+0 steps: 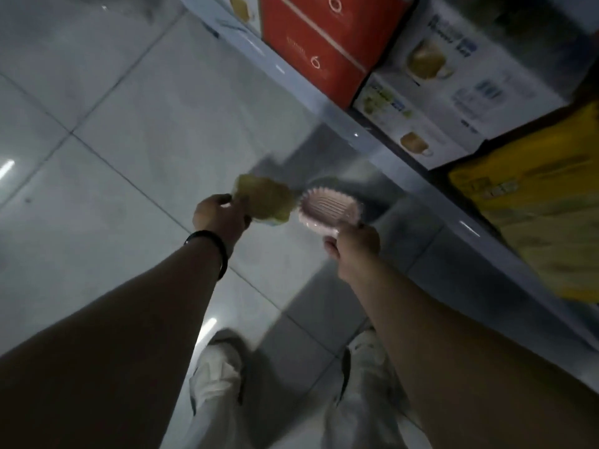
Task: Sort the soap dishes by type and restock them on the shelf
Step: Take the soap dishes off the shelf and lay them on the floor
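Hands both loaded, one soap dish each, held out over the tiled floor (129, 140) in front of the body. Left hand (220, 215) grips a yellow-green soap dish (264, 202) by its near end, fingers curled round the edge; the dish is motion-blurred, so its shape and pattern can't be read. Right hand (355, 243) pinches a pink soap dish (327, 210) at its near rim, thumb on the left side of the rim, fingers underneath. Pink dish is oval with a scalloped rim and a ribbed bottom, open side facing up and tilted slightly toward the camera. The two dishes sit just beside each other, yellow-green on the left, pink on the right; whether they touch can't be told. Neither dish is on the shelf (382, 150), which runs diagonally down the right side of the view. On the shelf: red boxes (317, 50) stacked at the far end, white boxes (453, 92) with mug pictures next to them, yellow packs (534, 205) nearest. Black wristband (214, 244) on the left wrist. Both forearms bare. Light trousers and white shoes (220, 361) at the bottom, standing on the floor near the shelf base. Lighting dim, whole frame soft.
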The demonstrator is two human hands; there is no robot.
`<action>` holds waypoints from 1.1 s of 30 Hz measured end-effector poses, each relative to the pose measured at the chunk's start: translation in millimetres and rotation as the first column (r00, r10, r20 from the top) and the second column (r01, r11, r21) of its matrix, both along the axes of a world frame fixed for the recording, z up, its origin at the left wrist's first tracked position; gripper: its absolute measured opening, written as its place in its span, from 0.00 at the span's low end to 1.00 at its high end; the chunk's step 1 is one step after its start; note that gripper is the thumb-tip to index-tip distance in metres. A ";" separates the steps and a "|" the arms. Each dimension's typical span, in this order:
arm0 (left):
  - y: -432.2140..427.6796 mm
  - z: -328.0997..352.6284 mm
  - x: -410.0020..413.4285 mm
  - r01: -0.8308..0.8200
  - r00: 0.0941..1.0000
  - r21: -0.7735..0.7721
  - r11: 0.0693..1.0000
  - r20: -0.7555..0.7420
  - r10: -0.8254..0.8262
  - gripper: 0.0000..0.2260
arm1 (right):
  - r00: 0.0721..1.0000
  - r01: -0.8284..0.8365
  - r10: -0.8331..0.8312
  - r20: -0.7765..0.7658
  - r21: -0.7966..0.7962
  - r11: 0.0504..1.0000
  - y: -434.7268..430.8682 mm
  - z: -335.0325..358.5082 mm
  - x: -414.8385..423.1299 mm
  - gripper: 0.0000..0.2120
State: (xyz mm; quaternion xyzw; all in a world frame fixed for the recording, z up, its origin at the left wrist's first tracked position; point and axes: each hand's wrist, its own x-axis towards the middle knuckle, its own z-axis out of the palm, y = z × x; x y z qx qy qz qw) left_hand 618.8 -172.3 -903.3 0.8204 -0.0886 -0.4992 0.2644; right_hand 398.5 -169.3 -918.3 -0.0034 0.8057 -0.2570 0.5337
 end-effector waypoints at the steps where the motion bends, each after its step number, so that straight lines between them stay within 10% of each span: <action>1: -0.4 -21.9 7.4 0.011 1.000 -0.008 1.000 0.007 -0.011 0.18 | 1.000 -0.005 0.005 0.020 -0.010 1.000 -7.4 -15.8 2.4 0.13; 10: -7.9 -7.3 2.8 0.040 0.998 0.094 0.995 -0.044 -0.036 0.25 | 0.935 -0.353 0.352 0.032 0.012 0.936 -0.9 -17.4 -1.8 0.03; 12: 5.4 15.9 -1.6 0.219 0.976 0.162 0.962 -0.025 -0.218 0.27 | 0.792 -0.599 0.605 -0.081 0.088 0.796 7.2 11.8 -10.9 0.18; 15: 21.1 81.1 -15.7 0.558 0.808 0.231 0.797 0.070 -0.585 0.18 | 0.450 -0.866 0.880 -0.152 0.165 0.472 11.8 84.6 -20.1 0.27; 21: 16.8 291.9 -52.4 0.754 0.612 0.158 0.638 0.187 -0.769 0.11 | 0.182 -0.948 0.929 -0.322 0.193 0.253 -0.2 297.1 -19.5 0.21; 28: 25.2 552.4 -71.4 0.951 0.190 0.147 0.271 0.411 -0.892 0.10 | -0.093 -0.952 0.848 -0.521 0.297 0.078 22.3 569.7 -28.5 0.21; 33: 52.7 689.2 -85.4 0.991 0.025 0.094 0.100 0.590 -0.807 0.12 | -0.158 -0.908 0.761 -0.629 0.395 0.137 73.7 716.0 -54.1 0.24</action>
